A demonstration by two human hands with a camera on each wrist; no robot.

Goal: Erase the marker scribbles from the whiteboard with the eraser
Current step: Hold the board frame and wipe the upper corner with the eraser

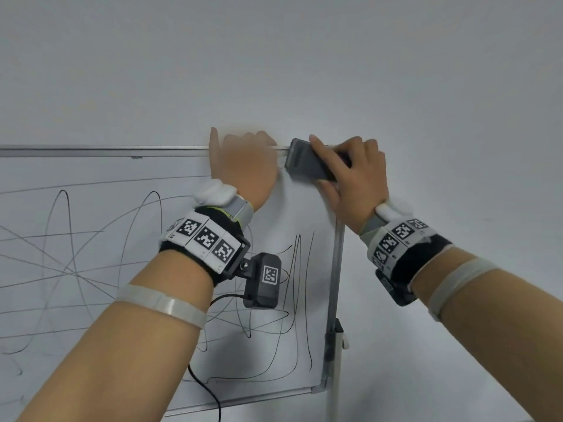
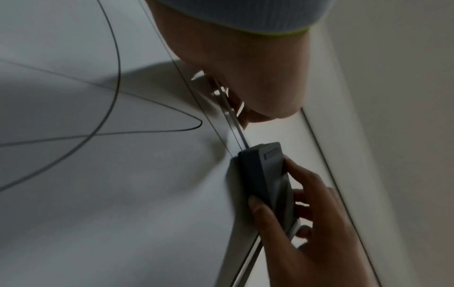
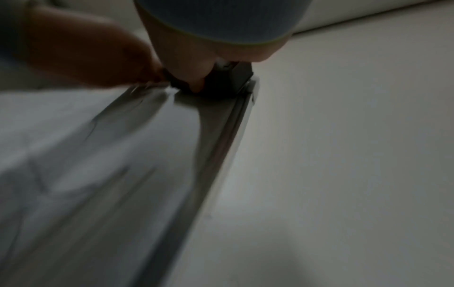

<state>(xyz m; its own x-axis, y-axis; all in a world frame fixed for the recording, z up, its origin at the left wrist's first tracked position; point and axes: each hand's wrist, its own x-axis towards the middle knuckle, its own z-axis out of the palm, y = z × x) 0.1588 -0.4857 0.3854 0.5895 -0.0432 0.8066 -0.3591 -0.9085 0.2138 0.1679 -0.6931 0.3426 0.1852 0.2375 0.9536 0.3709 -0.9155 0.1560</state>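
A whiteboard (image 1: 128,172) with a metal frame stands against a grey wall, and black marker scribbles (image 1: 76,263) cover most of it. My right hand (image 1: 350,175) grips a dark grey eraser (image 1: 307,162) and holds it flat against the board's top right corner. In the left wrist view the eraser (image 2: 267,178) lies along the frame with my right fingers (image 2: 307,200) curled round it. My left hand (image 1: 243,156) grips the board's top edge just left of the eraser, fingers hooked over the frame. The right wrist view is dark and blurred.
The board's right frame rail (image 1: 336,284) runs down to a grey bracket (image 1: 333,345) on a stand post. A black cable (image 1: 207,388) hangs from my left wrist camera. Bare grey wall (image 1: 457,86) lies above and to the right of the board.
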